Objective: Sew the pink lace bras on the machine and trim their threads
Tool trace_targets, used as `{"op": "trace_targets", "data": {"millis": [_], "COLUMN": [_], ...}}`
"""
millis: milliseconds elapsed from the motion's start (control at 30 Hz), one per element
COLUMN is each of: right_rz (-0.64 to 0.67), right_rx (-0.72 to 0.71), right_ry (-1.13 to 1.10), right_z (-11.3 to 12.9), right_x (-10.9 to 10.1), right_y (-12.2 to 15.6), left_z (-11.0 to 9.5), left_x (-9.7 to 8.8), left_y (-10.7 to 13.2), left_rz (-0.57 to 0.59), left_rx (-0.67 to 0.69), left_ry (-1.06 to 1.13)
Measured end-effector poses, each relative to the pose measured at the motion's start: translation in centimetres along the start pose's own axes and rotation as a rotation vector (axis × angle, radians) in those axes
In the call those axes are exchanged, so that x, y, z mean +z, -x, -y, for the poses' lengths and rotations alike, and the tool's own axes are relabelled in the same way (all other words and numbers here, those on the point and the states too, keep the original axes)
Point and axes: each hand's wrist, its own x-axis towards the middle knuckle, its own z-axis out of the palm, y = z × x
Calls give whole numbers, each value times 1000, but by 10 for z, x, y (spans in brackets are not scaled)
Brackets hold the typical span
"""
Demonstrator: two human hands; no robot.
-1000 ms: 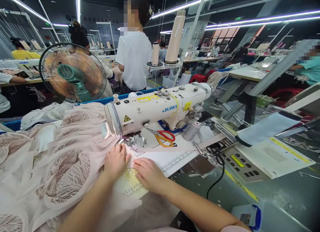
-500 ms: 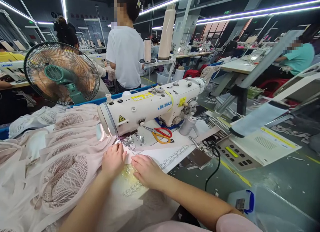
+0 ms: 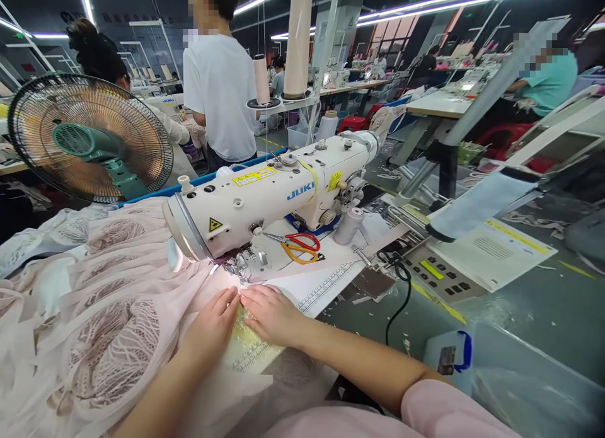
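Pale pink fabric lies under the head of a white sewing machine and spreads left into lace-trimmed bra cups. Just in front of the needle area, my left hand has its fingers closed on the fabric edge. My right hand meets it there, fingertips pinched together on the same edge. The fingertips of both hands nearly touch. What lies beneath them is partly hidden. Thread snips with red and orange handles rest on the machine bed, right of the needle.
A grey thread cone stands beside the snips. Left of the machine is a large fan. A control panel sits on the right, above a clear plastic bin. A person in a white shirt stands behind the machine.
My left hand has drawn back from the needle toward my right hand, and their fingertips now come together on the fabric. The whole view has shifted slightly.
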Motion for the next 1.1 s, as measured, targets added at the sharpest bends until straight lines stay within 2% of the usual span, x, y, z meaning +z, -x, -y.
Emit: {"op": "trace_targets", "data": {"millis": [200, 400, 633, 867, 1100], "right_rz": [-13, -29, -17, -3, -16], "right_rx": [-3, -1, 0, 17, 12], "right_ry": [-23, -36, -42, -70, -86], "right_z": [-3, -5, -5, -3, -3], "right_x": [0, 0, 0, -4, -5], "right_y": [3, 3, 3, 3, 4], "left_z": [17, 31, 44, 51, 54], "left_x": [-2, -8, -6, -14, -15], "left_y": [4, -2, -2, -5, -7], "left_rz": [-33, -11, 52, 124, 142], "left_rx": [12, 13, 30, 27, 32], "left_ry": [95, 169, 189, 166, 144]}}
